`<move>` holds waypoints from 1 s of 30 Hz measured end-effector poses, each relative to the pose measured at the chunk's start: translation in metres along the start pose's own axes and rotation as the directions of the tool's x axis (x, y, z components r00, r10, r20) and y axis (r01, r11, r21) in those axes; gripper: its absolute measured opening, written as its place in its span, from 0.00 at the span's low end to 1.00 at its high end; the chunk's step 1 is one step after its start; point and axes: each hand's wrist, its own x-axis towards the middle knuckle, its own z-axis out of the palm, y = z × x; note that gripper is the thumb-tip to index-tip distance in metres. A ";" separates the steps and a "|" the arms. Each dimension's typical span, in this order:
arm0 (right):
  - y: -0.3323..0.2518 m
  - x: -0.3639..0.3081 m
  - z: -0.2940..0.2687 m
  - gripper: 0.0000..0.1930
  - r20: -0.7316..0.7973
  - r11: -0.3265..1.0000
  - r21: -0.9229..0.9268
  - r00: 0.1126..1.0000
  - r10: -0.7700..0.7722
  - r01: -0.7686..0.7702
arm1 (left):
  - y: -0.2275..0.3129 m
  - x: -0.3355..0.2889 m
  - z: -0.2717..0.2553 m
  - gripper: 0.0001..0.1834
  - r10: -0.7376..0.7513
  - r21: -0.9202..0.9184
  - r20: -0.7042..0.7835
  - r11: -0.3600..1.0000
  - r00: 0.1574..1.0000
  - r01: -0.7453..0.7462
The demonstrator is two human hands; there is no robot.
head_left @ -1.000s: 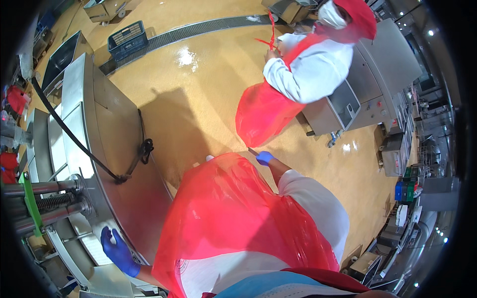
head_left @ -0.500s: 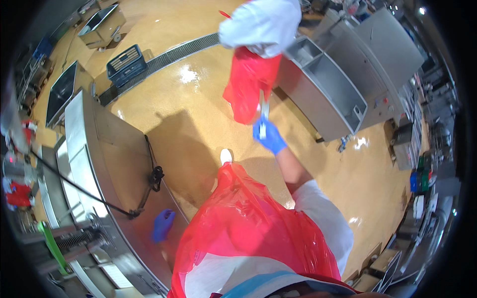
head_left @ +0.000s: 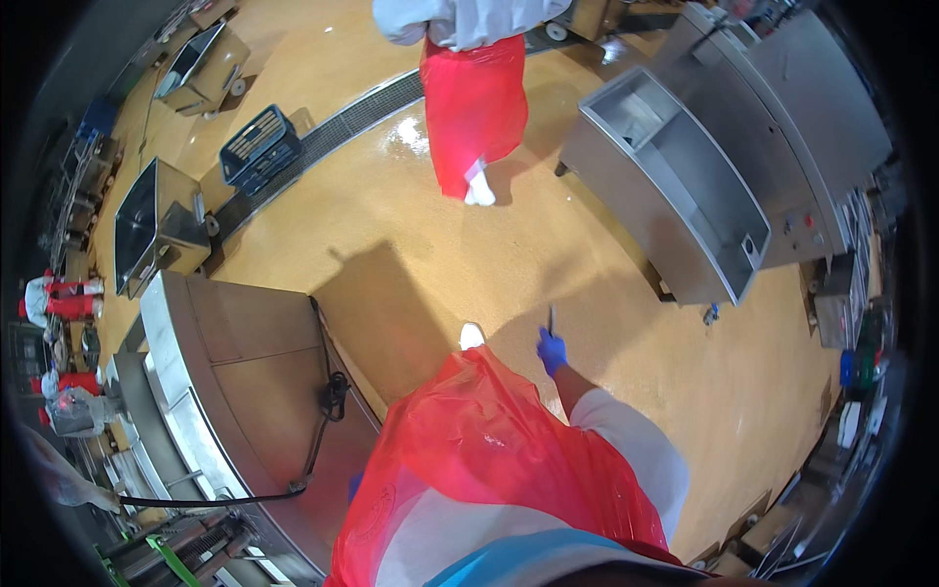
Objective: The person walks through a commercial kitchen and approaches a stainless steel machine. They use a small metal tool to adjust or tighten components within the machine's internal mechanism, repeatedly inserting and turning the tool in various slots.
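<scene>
Head view: your curled right hand (head_left: 552, 351) holds a blade (head_left: 552, 318); your mostly hidden left hand (head_left: 354, 486) I can't judge; slipping on glossy floor (head_left: 528, 245) could cut you.

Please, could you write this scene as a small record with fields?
Right hand: blue-gloved, holding a thin grey tool, exact kind unclear
Left hand: mostly hidden beside the wearer's red apron; hold cannot be told
Left: metal casing with looped black cable
Ahead right: open metal trough
Ahead: red-aproned co-worker, dark blue crate further left
</scene>
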 end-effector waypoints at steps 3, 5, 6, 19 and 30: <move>0.062 0.026 -0.083 0.24 -0.119 0.911 -0.404 0.992 0.032 -0.078 | 0.019 -0.003 0.016 0.13 -0.034 -0.075 -0.005 0.997 0.999 0.034; 0.065 0.043 -0.100 0.30 -0.168 0.797 -0.594 0.986 0.011 -0.110 | 0.056 0.011 0.011 0.13 -0.008 -0.070 -0.030 0.998 1.000 0.006; 0.061 0.052 -0.103 0.30 -0.159 0.750 -0.654 0.987 -0.013 -0.096 | 0.075 0.023 0.008 0.13 0.015 -0.040 -0.053 0.999 0.999 -0.017; -0.239 0.071 0.053 0.24 0.163 0.794 -0.192 0.816 -0.554 0.577 | 0.205 0.204 0.017 0.20 0.188 0.164 0.091 0.966 0.978 -0.201; -0.202 0.078 0.085 0.29 -0.110 0.971 -0.204 0.989 0.102 -0.123 | 0.346 0.319 -0.020 0.18 0.201 -0.064 0.099 0.979 0.975 -0.195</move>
